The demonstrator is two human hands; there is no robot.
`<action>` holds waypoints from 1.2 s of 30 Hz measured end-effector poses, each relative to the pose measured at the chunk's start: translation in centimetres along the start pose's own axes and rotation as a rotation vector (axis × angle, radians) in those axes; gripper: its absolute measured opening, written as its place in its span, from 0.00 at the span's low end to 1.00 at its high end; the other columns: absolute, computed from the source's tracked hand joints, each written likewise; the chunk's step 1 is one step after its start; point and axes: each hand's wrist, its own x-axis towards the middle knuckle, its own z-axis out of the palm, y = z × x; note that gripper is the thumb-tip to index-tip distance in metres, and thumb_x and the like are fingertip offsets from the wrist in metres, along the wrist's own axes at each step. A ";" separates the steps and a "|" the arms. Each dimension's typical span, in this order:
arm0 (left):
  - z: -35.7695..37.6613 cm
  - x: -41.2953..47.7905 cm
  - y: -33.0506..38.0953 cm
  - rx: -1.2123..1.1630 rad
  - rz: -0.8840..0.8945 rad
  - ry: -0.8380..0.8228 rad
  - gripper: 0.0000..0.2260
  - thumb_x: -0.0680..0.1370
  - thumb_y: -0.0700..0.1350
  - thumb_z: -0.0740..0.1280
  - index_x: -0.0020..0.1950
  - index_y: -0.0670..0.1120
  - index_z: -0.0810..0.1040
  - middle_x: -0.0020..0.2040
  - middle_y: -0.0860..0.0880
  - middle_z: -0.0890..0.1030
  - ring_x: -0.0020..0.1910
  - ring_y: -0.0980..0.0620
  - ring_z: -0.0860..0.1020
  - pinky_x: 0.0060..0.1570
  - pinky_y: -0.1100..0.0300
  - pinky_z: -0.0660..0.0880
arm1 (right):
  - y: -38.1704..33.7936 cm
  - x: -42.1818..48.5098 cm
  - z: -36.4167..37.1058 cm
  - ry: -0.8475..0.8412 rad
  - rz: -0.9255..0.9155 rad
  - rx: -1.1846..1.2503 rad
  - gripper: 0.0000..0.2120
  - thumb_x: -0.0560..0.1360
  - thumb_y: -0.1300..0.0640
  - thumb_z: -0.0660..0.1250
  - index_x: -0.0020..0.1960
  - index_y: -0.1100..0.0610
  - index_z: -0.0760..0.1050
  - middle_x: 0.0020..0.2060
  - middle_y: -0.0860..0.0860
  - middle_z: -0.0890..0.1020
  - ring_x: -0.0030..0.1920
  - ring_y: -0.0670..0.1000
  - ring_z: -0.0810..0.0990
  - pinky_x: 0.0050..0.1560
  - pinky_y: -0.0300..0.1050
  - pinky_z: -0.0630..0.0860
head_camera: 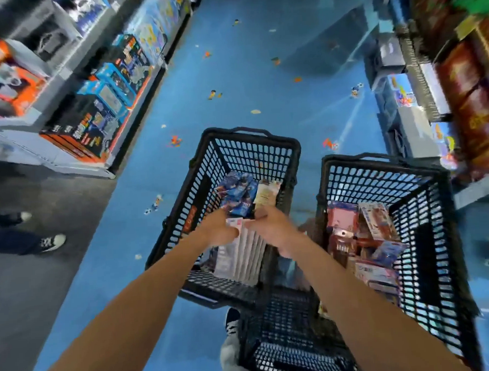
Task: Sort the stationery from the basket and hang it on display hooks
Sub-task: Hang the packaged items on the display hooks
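Two black mesh baskets stand on the blue floor. Both my hands reach into the left basket (237, 146). My left hand (220, 228) and my right hand (270, 226) together hold the top of a stack of white and pink stationery packs (246, 255) that stands on edge. Behind the stack lie blue packs (236, 195) and a cream pack (267, 192). The right basket (377, 162) holds several pink, red and blue packs (363, 236). No display hooks can be made out.
Shelves of boxed toys (94, 107) line the left side, and shelves of dark red and brown goods (469, 91) the right. Another person's feet in sneakers (51, 243) stand at the left edge. My own shoe (232, 322) shows beside a third basket (286, 337) below.
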 end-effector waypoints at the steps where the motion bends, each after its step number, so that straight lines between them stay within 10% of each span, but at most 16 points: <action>1: 0.3 2.3 -1.8 -0.017 -0.013 -0.059 0.11 0.81 0.39 0.67 0.61 0.45 0.70 0.55 0.43 0.74 0.53 0.46 0.74 0.49 0.56 0.71 | 0.8 1.8 1.6 0.022 0.038 0.005 0.13 0.80 0.60 0.69 0.60 0.66 0.72 0.50 0.62 0.74 0.42 0.56 0.75 0.33 0.37 0.68; 5: 3.8 10.7 -9.1 -0.019 -0.058 -0.235 0.35 0.62 0.57 0.71 0.65 0.41 0.75 0.57 0.42 0.79 0.56 0.44 0.80 0.48 0.53 0.78 | 3.6 7.4 7.3 0.113 0.169 0.078 0.33 0.71 0.53 0.77 0.71 0.59 0.68 0.63 0.53 0.76 0.56 0.53 0.78 0.52 0.47 0.78; 8: 5.5 13.2 -11.8 -0.044 -0.091 -0.312 0.20 0.70 0.49 0.73 0.58 0.44 0.74 0.57 0.45 0.80 0.57 0.45 0.80 0.52 0.55 0.79 | 9.2 12.6 9.9 0.219 0.224 0.130 0.46 0.51 0.44 0.79 0.67 0.56 0.73 0.58 0.51 0.83 0.54 0.51 0.84 0.55 0.52 0.83; 20: 11.0 19.9 -15.8 -0.129 -0.095 -0.229 0.29 0.64 0.57 0.75 0.62 0.48 0.75 0.59 0.48 0.82 0.53 0.50 0.82 0.51 0.55 0.83 | 12.0 14.6 12.6 0.367 0.333 0.324 0.23 0.71 0.67 0.78 0.64 0.57 0.77 0.55 0.50 0.81 0.55 0.52 0.80 0.59 0.47 0.77; 23: 10.4 19.5 -15.4 -0.116 -0.083 -0.186 0.32 0.64 0.60 0.79 0.62 0.47 0.76 0.57 0.47 0.81 0.54 0.47 0.82 0.51 0.55 0.82 | 12.7 15.0 12.8 0.373 0.366 0.338 0.21 0.69 0.59 0.81 0.59 0.57 0.77 0.56 0.58 0.84 0.54 0.58 0.84 0.55 0.52 0.82; 26: 10.2 19.2 -15.1 -0.090 -0.093 -0.153 0.30 0.70 0.55 0.79 0.64 0.45 0.71 0.59 0.45 0.79 0.57 0.44 0.80 0.52 0.53 0.80 | 13.0 15.3 13.1 0.321 0.405 0.305 0.31 0.61 0.49 0.86 0.58 0.56 0.77 0.50 0.60 0.86 0.45 0.55 0.86 0.44 0.49 0.83; 29: 10.8 19.6 -15.6 -0.087 -0.093 -0.132 0.29 0.71 0.53 0.80 0.65 0.45 0.70 0.60 0.45 0.79 0.58 0.45 0.80 0.55 0.52 0.79 | 15.1 16.2 13.7 0.379 0.350 0.368 0.41 0.53 0.48 0.88 0.63 0.48 0.76 0.59 0.50 0.83 0.61 0.51 0.82 0.63 0.49 0.78; 33: 10.7 19.5 -16.0 -0.077 -0.065 -0.113 0.31 0.70 0.55 0.81 0.64 0.44 0.71 0.58 0.46 0.79 0.57 0.45 0.80 0.52 0.55 0.78 | 20.4 19.7 14.8 0.468 0.415 0.176 0.74 0.38 0.22 0.78 0.78 0.51 0.62 0.72 0.50 0.75 0.70 0.52 0.76 0.67 0.53 0.77; 36: 10.6 19.2 -15.9 -0.089 -0.059 -0.106 0.29 0.70 0.53 0.80 0.64 0.45 0.72 0.58 0.46 0.80 0.57 0.46 0.80 0.54 0.53 0.80 | 18.9 18.9 15.1 0.489 0.474 0.062 0.80 0.34 0.17 0.71 0.78 0.54 0.59 0.73 0.52 0.73 0.70 0.55 0.75 0.66 0.55 0.77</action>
